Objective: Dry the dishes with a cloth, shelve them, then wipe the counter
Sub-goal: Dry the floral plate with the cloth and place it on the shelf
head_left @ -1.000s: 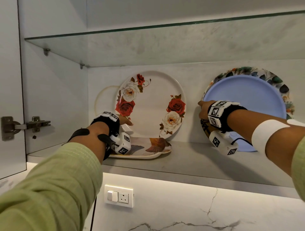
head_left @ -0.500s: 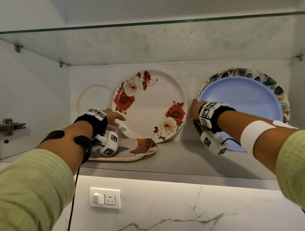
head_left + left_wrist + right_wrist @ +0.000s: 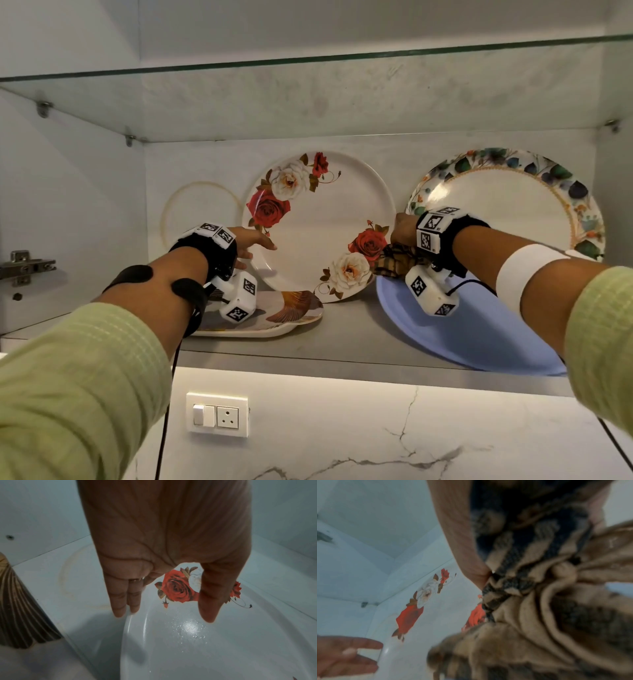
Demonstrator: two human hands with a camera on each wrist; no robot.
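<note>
A white rose-patterned plate (image 3: 318, 226) leans upright on the cabinet's back wall. My left hand (image 3: 260, 248) is at its left rim with straight fingers (image 3: 120, 605) touching the edge and the thumb in front. My right hand (image 3: 402, 229) grips a bunched brown checked cloth (image 3: 394, 262) by the plate's right rim; the wrist view is filled with that cloth (image 3: 539, 601). Under my right wrist a blue plate (image 3: 479, 335) lies low on the shelf. Behind it a leaf-rimmed plate (image 3: 507, 202) leans on the wall.
A patterned tray (image 3: 284, 313) lies flat on the grey shelf (image 3: 342, 339) below my left wrist. A glass shelf (image 3: 308, 63) runs overhead. A door hinge (image 3: 27, 267) sits at the left, and a switch socket (image 3: 217, 414) on the marble wall below.
The blue plate has gone from leaning on the leaf-rimmed plate to lying low on the shelf, baring the leaf-rimmed plate. My left hand stays at the rose plate's rim.
</note>
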